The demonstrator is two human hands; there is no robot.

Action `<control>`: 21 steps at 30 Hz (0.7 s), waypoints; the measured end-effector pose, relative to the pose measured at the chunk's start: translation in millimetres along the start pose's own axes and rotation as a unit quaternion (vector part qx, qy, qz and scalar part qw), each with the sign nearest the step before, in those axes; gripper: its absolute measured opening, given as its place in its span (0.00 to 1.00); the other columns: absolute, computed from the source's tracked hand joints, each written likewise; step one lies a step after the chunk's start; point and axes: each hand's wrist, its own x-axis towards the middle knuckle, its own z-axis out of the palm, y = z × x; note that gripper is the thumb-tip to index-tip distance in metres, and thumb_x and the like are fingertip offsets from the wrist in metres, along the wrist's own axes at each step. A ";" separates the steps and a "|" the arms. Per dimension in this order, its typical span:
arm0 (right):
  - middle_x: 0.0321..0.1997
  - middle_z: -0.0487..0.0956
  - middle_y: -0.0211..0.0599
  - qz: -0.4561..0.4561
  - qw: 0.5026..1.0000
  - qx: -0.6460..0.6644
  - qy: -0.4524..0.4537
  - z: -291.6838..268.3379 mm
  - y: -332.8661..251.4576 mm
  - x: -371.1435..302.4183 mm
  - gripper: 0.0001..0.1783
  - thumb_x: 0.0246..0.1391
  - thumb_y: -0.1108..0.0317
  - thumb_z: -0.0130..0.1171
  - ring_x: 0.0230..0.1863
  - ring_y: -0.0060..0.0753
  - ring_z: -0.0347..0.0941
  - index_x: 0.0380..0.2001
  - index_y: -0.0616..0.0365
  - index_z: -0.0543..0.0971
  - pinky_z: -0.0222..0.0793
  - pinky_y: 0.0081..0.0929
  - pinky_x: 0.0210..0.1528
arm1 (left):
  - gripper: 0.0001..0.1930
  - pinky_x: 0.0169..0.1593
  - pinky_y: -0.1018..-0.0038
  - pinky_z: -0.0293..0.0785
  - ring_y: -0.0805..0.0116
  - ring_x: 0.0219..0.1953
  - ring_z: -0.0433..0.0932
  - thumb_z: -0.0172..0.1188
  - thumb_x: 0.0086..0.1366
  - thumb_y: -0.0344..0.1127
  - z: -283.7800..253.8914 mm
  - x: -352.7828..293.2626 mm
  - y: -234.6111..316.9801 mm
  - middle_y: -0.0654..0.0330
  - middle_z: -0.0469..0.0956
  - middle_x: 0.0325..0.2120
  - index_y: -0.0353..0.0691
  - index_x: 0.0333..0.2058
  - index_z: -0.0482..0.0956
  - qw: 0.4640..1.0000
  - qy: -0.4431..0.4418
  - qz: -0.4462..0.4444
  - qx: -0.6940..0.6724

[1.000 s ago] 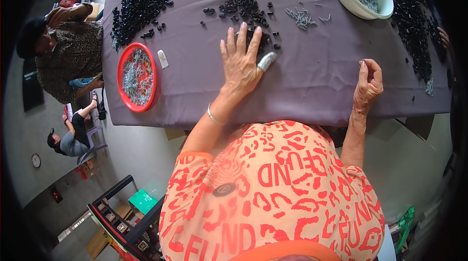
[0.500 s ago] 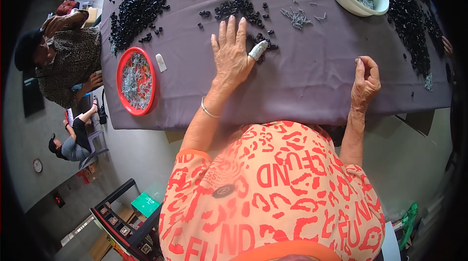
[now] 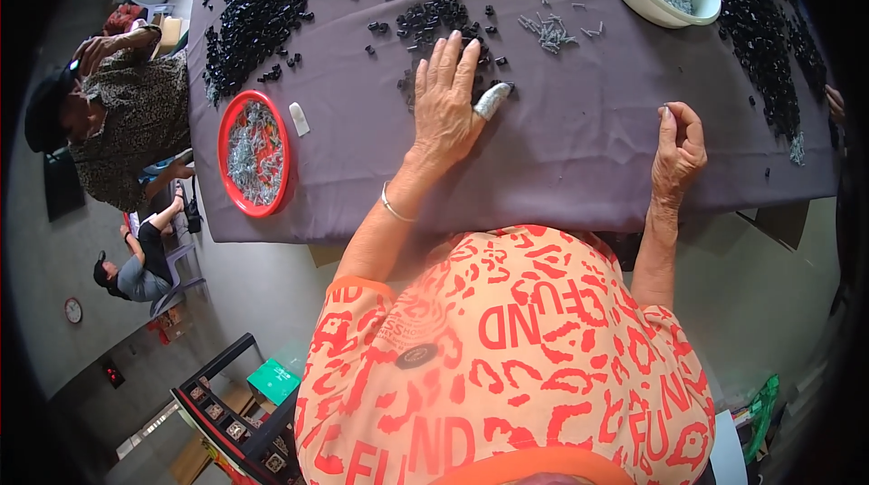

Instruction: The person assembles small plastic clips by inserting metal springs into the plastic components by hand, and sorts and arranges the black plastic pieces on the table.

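Observation:
My left hand lies palm down on the cloth, fingers stretched out, its thumb wrapped in a whitish covering. Its fingertips touch the near side of a small heap of black plastic parts; some parts beside the fingers are blurred. To the right, my right hand rests near the table's front edge, thumb and forefinger pinched together. Whatever is between those fingertips is too small to make out. Between the two hands, farther back, lies a little pile of thin grey pins.
A purple-grey cloth covers the table. Larger masses of black parts lie at the far left and far right. A red basket and a white bowl hold pins. A person sits at the left edge.
My left hand has shifted a little to the right and its fingers have drawn closer together. Black parts near it have moved. My right hand has stayed where it was.

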 end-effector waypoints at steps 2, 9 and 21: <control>0.33 0.78 0.28 0.009 0.999 0.034 -0.012 1.6 4.7 -1.2 0.05 0.56 0.78 0.56 0.35 0.18 0.75 0.36 0.62 0.77 0.71 0.15 0.40 | 0.30 0.64 0.55 0.49 0.51 0.63 0.57 0.60 0.59 0.49 -0.6 -2.4 -3.5 0.51 0.61 0.60 0.39 0.55 0.67 1.000 0.007 0.002 -0.006; 0.33 0.78 0.28 0.002 1.000 0.012 -0.008 -1.4 2.0 -1.0 0.05 0.55 0.78 0.56 0.35 0.17 0.74 0.36 0.62 0.78 0.71 0.14 0.39 | 0.14 0.46 0.66 0.65 0.62 0.43 0.71 0.64 0.52 0.36 -11.7 26.9 0.3 0.62 0.75 0.37 0.44 0.39 0.79 0.995 0.076 0.055 -0.034; 0.33 0.76 0.24 -0.077 0.996 -0.035 0.009 1.6 -0.4 1.6 0.05 0.54 0.77 0.59 0.32 0.14 0.70 0.35 0.60 0.78 0.68 0.13 0.37 | 0.07 0.40 0.68 0.71 0.61 0.35 0.73 0.61 0.55 0.34 -15.6 54.5 6.3 0.60 0.75 0.29 0.42 0.34 0.78 0.995 -0.061 0.082 0.003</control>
